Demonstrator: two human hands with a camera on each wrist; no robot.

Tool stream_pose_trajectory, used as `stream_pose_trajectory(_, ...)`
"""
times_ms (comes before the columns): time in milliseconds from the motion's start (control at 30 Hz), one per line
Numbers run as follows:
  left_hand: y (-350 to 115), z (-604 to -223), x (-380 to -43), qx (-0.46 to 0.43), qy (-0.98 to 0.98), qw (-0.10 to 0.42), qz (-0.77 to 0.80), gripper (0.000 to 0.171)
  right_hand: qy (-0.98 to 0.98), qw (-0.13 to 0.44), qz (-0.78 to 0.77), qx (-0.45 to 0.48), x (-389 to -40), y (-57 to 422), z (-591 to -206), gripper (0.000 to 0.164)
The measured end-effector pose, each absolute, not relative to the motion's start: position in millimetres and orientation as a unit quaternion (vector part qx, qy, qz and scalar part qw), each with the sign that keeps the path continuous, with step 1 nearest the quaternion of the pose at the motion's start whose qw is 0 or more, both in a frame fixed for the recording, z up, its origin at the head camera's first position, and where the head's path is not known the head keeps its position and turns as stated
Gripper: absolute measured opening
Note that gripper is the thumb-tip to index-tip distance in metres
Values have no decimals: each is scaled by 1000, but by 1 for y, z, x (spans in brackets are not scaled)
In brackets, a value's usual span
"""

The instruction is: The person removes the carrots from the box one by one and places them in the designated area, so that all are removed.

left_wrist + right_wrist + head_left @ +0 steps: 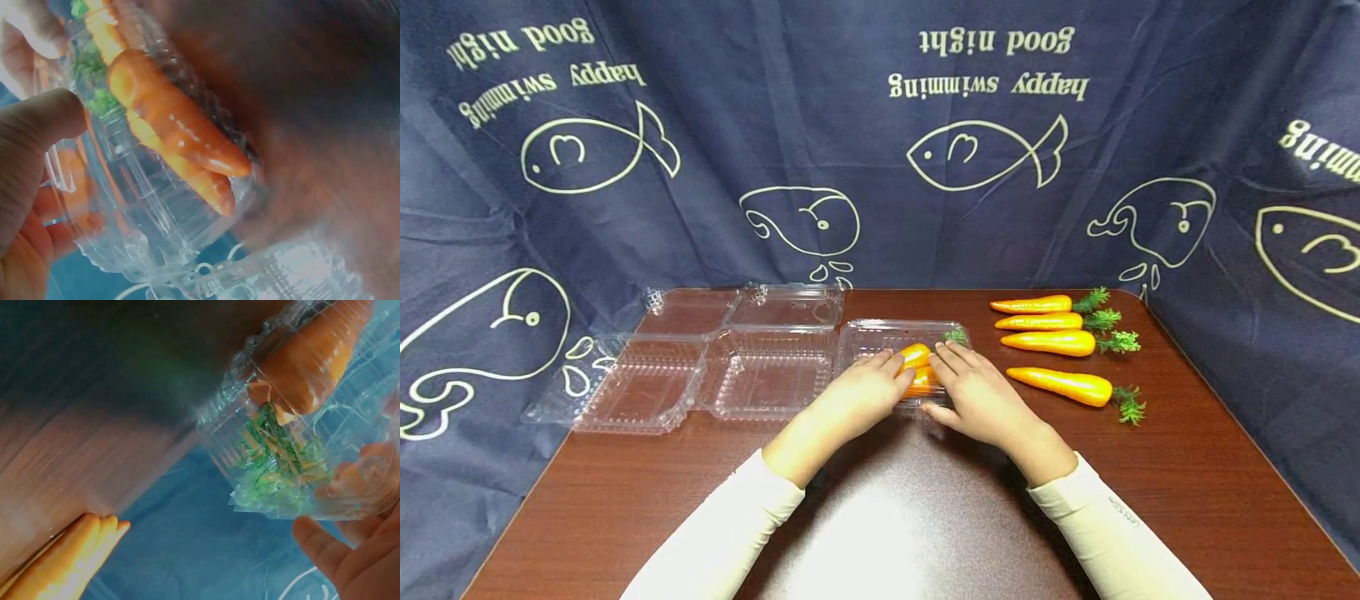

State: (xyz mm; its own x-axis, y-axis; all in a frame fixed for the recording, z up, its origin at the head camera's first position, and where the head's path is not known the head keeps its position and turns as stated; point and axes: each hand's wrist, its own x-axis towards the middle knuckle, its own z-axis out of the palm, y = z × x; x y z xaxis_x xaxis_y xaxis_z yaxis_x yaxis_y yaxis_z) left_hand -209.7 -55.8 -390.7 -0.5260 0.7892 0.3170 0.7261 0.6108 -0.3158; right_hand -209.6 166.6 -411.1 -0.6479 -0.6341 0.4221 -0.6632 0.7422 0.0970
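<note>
A clear plastic clamshell box (pixel 868 335) holds orange toy carrots (pixel 922 383) with green tops (pixel 956 335). Its lid lies over them. My left hand (pixel 861 392) rests on the left part of the lid, fingers laid across the top. The left wrist view shows the left thumb (pixel 56 115) at the box's edge and fingers seen through the plastic. On the right part of the lid, my right hand (pixel 981 392) presses with fingers stretched forward. Its thumb (pixel 319 547) points along the front rim.
Left of the box, two more clear clamshell boxes stand with lids folded back, one in the middle (pixel 711 400) and one farther left (pixel 625 427). Several loose carrots (pixel 1060 385) lie at the right on the brown table (pixel 1180 500). A dark blue printed cloth (pixel 880 233) hangs behind.
</note>
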Motion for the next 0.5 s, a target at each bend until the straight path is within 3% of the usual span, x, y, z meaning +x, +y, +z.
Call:
stream_pose_trajectory(200, -57, -393, -208, -439, -863, 214, 127, 29, -897, 219, 92, 374, -213, 171, -416, 67)
stream_pose_trajectory(500, -63, -406, -216, -458, -837, 290, 73, 30, -905, 206, 124, 352, -216, 171, -417, 69)
